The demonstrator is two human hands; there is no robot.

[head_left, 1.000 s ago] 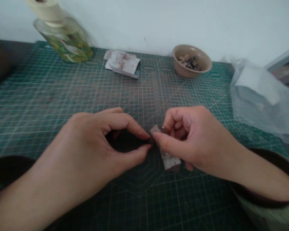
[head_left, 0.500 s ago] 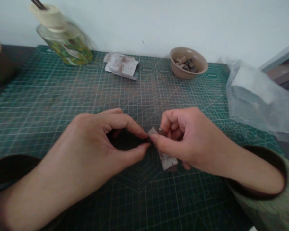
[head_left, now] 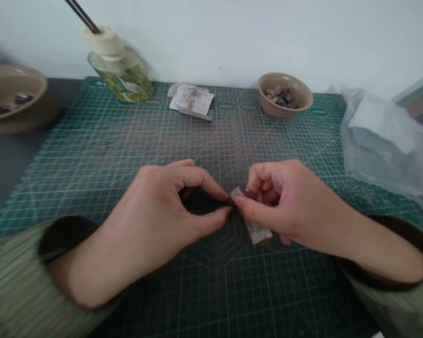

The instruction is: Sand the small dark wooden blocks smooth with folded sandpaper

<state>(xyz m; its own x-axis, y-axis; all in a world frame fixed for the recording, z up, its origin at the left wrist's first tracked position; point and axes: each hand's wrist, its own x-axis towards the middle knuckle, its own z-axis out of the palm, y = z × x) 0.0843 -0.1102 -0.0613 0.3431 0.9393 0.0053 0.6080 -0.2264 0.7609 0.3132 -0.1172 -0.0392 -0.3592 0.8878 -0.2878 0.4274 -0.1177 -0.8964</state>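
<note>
My left hand [head_left: 183, 202] is pinched, thumb and forefinger tips together on a tiny dark piece, mostly hidden by the fingertips. Right beside it, my right hand [head_left: 278, 197] grips a narrow strip of whitish, stained paper or sandpaper [head_left: 259, 232] between thumb and curled fingers. The strip's upper end touches the small piece, and its lower end hangs below the right thumb. Both hands are just above a green gridded cutting mat [head_left: 155, 145].
Folded stained sheets [head_left: 192, 101] lie at the back. A small bowl of pieces [head_left: 282, 96] is behind my right hand. Left of the mat sits a larger bowl [head_left: 35, 112]; near it stands a reed bottle [head_left: 127, 77]. A clear plastic bag [head_left: 384, 136] lies right.
The camera view has shifted left, so everything appears further right and more of the left bowl and left sleeve shows. Both hands keep nearly the same grip.
</note>
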